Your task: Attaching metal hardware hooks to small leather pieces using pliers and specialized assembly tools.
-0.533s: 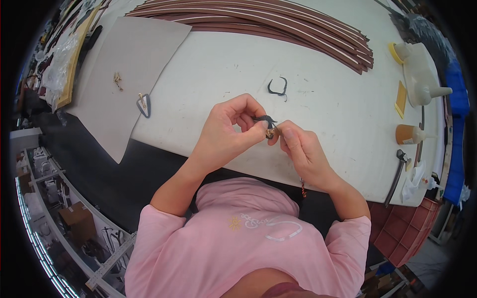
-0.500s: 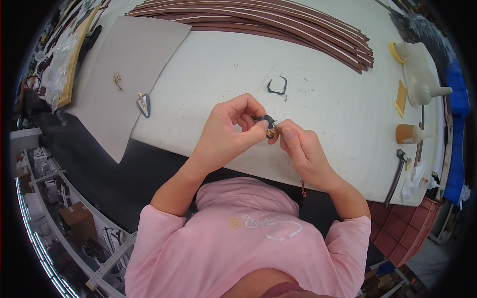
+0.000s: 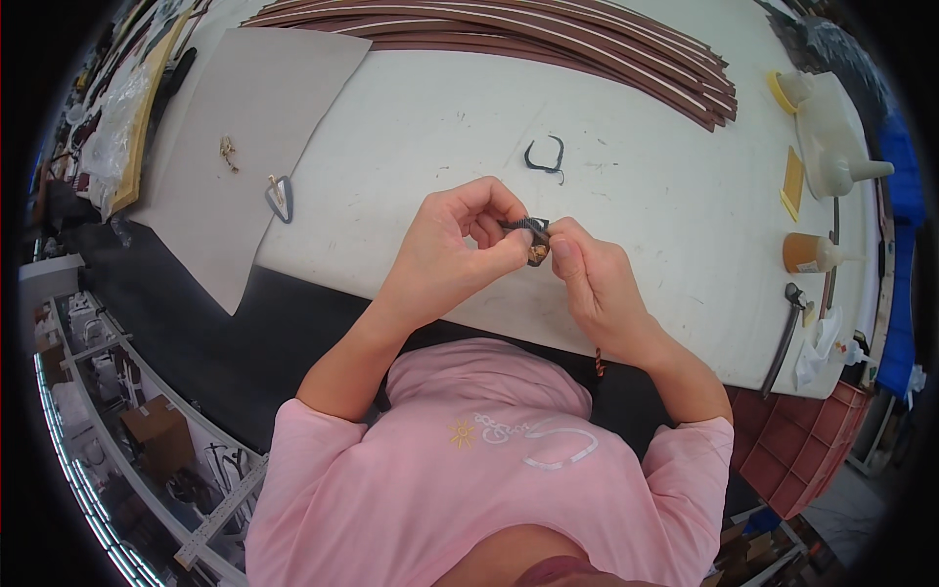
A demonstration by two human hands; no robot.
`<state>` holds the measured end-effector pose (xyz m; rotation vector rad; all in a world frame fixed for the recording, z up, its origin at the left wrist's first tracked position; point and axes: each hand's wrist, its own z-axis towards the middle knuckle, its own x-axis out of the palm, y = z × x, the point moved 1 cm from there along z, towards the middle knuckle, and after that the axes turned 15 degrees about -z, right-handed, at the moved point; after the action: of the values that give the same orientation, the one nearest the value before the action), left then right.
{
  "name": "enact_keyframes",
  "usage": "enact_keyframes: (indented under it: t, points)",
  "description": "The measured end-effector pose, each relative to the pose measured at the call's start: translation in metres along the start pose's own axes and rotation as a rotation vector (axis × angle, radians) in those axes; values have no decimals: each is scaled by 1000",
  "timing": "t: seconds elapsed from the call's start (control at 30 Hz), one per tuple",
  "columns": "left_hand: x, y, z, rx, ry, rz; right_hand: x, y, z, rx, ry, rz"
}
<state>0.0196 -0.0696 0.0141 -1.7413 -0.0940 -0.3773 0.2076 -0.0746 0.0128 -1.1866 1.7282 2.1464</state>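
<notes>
Dark strap piece (image 3: 525, 227) pinched by left hand (image 3: 452, 247) and right hand (image 3: 595, 282), black loop (image 3: 544, 157) beyond, brown strips (image 3: 548, 34) behind.

The strap (image 3: 525, 227) pinched between both hands looks like dark, matt leather, with a small brassy metal fitting (image 3: 537, 255) that glints. The desk (image 3: 440, 127) is white, smooth and matt, scuffed with faint marks. The grey sheet (image 3: 245, 117) looks like matt card or felt. The brown strips (image 3: 548, 34) have a slight leathery sheen.
</notes>
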Motion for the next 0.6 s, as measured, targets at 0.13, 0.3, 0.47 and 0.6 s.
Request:
enact_keyframes:
  t: [0.13,0.3,0.47,0.6]
  points:
    - [-1,0,0,-16,25,26,1,-3,-1,26,13,86]
    - [-2,1,-1,-8,20,8,-2,-2,-1,71,76,172]
    - [-7,-3,-1,-112,87,46,-6,3,-1,132,136,188]
    - [-10,-3,0,-128,102,57,-8,4,-1,150,169,160]
